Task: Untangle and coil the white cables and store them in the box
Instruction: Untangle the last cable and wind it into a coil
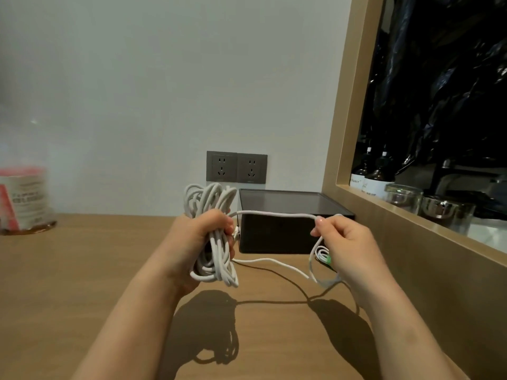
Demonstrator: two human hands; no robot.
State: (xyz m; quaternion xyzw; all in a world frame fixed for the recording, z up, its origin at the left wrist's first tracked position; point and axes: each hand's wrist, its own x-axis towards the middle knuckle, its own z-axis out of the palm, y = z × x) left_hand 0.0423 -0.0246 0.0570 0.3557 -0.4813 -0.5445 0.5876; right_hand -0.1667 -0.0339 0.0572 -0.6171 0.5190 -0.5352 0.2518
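My left hand [204, 237] grips a thick bundle of coiled white cable [212, 204] held above the wooden table [82, 270]; loops stick out above and hang below the fist. One strand [277, 214] runs taut from the bundle to my right hand [345, 242], which pinches it between thumb and fingers. Below the right hand hangs a smaller loop of cable with a green tie [326, 259], and a slack strand [274, 263] sags between the hands. The dark box [279, 234] sits behind the hands against the wall, a lid on top.
Two grey wall sockets [236, 168] sit above the box. A wooden frame [411, 223] on the right borders a ledge with brown bottles [375, 176] and glass cups [402, 197]. A blurred red and white container [23, 200] stands at far left.
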